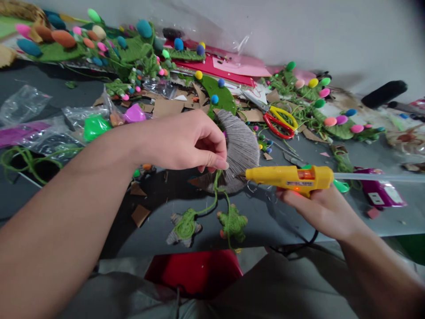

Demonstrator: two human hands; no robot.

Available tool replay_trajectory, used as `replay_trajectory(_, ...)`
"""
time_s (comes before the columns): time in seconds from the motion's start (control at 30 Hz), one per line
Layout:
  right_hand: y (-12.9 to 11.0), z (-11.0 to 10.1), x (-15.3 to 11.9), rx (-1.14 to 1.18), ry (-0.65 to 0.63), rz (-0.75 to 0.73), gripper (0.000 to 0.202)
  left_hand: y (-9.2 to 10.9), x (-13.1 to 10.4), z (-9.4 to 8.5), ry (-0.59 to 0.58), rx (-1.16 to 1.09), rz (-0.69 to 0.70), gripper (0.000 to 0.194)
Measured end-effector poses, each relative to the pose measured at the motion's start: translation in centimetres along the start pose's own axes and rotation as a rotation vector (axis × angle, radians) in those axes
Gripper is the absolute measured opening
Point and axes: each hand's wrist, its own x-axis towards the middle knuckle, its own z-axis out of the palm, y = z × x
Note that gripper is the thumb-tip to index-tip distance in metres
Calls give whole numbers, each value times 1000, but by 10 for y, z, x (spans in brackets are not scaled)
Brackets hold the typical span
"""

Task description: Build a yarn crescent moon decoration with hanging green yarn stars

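Note:
My right hand grips a yellow hot glue gun, its nozzle aimed left at a grey yarn-wrapped crescent. A small light glows on the gun, and a clear glue stick sticks out of its back. Over the crescent's left side, my left hand pinches the top of a green yarn cord between thumb and finger. From the cord hang two yarn stars, one green and grey, the other mostly green, lying near the table's front edge.
Behind the crescent lie red-and-yellow-handled scissors among cardboard scraps. Green leaf pieces with coloured balls line the wall side. Plastic bags are at left, a purple box at right. A black cable runs by the front edge.

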Motion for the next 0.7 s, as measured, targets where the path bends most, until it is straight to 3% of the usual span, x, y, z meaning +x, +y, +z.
replay_trajectory(0.37, -2, -3, 0, -155, 34, -85, 20, -2, 0, 0, -7, 2, 7, 16)
replay_trajectory(0.7, 3, -9, -9, -285, -33, -130, 26, 1, 1, 1, -14, 19, 2, 17)
